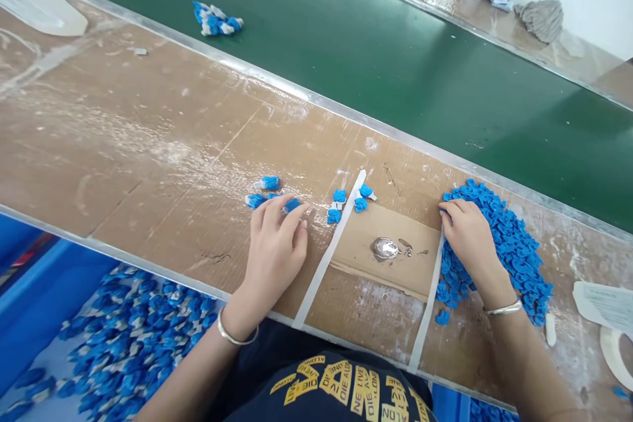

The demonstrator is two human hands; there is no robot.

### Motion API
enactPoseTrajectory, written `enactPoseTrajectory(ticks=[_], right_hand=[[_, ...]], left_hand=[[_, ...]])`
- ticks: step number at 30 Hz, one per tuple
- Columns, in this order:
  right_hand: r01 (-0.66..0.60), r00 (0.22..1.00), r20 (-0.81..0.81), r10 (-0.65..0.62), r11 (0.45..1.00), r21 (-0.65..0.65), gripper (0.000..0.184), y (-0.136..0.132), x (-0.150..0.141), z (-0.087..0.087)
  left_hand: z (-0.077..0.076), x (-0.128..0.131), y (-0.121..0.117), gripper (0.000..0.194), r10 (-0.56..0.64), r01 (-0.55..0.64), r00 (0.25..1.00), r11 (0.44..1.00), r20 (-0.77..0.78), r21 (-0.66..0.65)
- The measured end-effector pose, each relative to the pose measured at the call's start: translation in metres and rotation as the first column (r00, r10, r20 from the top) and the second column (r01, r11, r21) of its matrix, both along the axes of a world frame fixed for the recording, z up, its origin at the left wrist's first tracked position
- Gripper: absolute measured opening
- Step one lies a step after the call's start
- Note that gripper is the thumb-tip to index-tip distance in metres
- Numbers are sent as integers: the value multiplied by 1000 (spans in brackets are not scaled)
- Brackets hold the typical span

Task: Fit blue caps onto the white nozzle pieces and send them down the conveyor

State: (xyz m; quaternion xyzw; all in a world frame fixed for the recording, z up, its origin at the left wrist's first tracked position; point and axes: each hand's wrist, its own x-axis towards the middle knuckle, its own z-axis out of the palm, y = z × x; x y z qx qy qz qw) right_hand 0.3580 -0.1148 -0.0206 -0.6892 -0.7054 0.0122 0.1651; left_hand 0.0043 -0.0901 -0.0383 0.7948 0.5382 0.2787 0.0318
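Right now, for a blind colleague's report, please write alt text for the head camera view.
The left hand touches small blue-and-white plastic parts on a cardboard-topped bench, while the right hand rests on a heap of blue pieces. A green conveyor belt runs beyond.

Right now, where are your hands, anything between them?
Left hand at small blue-and-white plastic parts; right hand on heap of blue plastic pieces; white tape strip between them.
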Motion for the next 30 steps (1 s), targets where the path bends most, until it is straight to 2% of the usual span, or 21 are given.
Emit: enactPoseTrajectory(ticks=[8,12,18,23,30], right_hand=[[-1,984,-179,-9,999,-54,21,-1,-9,5],[0,975,-223,-6,1000,-26,23,-7,-9,6],[-114,988,-102,114,993,13,27,-15,-9,-4],[-72,996,-48,75,996,56,30,-14,-17,-20],[-30,999,-26,32,997,75,28,-10,-24,-21]], left_hand=[[12,25,11,26,-121,121,993,990,2,-76],[14,32,17,26,-213,208,977,966,-17,-152],[9,31,13,24,-243,235,970,941,-1,-242],[9,19,5,19,-251,239,968,932,-9,-274],[13,2,0,28,-423,381,900,881,-104,-282]])
